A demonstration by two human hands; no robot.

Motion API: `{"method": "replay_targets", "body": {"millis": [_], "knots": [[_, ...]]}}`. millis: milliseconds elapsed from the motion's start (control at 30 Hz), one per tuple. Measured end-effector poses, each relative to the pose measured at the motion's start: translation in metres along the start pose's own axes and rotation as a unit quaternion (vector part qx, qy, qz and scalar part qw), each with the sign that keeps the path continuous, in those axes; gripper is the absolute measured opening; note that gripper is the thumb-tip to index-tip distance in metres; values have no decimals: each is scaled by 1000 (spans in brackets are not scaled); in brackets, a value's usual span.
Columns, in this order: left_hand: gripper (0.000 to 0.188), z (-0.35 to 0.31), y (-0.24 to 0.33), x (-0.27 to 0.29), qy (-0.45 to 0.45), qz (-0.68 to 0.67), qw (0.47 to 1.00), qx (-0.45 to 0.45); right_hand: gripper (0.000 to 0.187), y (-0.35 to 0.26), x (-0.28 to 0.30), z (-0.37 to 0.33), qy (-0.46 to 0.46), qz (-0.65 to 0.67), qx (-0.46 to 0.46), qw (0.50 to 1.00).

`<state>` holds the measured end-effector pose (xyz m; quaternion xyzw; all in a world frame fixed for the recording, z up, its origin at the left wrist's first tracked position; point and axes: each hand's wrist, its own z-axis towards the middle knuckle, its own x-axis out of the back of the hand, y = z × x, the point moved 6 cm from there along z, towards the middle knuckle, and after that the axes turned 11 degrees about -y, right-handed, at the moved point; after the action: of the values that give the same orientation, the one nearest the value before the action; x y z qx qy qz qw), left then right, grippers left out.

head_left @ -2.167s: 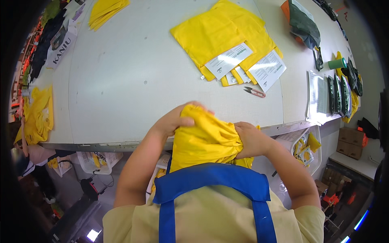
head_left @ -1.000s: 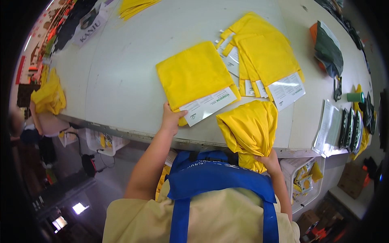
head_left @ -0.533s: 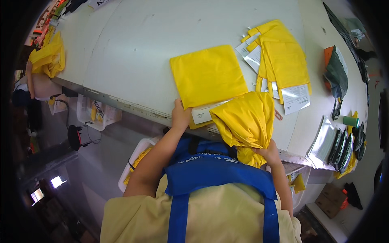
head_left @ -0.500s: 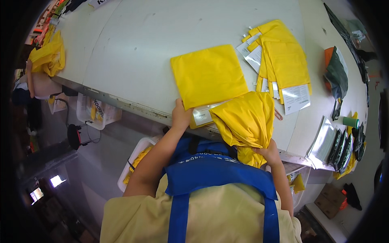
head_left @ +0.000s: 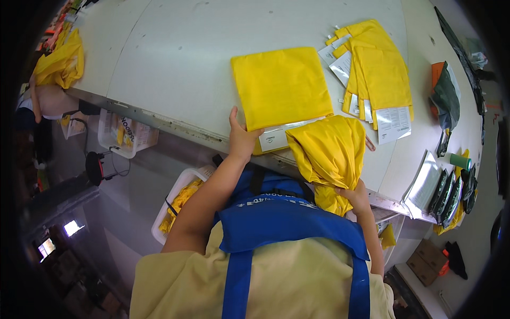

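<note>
From my end, the white basket [head_left: 158, 228] is half blocked by the left forearm [head_left: 199, 212]. The left hand [head_left: 243, 139] is spread loosely, thumb at the near left corner of a smooth, flat yellow square [head_left: 281, 85] on the table [head_left: 170, 85]. A glossy card [head_left: 272, 139] peeks out below it, partly covered by a crinkly yellow bundle [head_left: 330, 149]. The right hand [head_left: 357, 198] is clamped round its gathered neck, some fingers lost in cloth. Further right, flat yellow pouches [head_left: 383, 77] overlap like a fan.

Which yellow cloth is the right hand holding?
The bunched yellow cloth, loose and creased, in the right hand; the folded square and fanned stack lie flat on the table.
</note>
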<state>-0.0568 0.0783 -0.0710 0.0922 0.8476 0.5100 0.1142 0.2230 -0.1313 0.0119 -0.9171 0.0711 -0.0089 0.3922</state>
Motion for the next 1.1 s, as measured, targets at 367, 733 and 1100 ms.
{"method": "replay_targets", "body": {"millis": [367,733,1100], "knots": [[57,-19,44,5,97,441,884,-120,55,-2,-1,1,-18,-24,1,1000],[24,10,48,-38,-247,640,641,-344,62,-57,-13,21,-104,-412,-25,905],[47,-4,88,-45,-194,506,788,-293,74,-53,-65,41,-248,-498,-72,828]]}}
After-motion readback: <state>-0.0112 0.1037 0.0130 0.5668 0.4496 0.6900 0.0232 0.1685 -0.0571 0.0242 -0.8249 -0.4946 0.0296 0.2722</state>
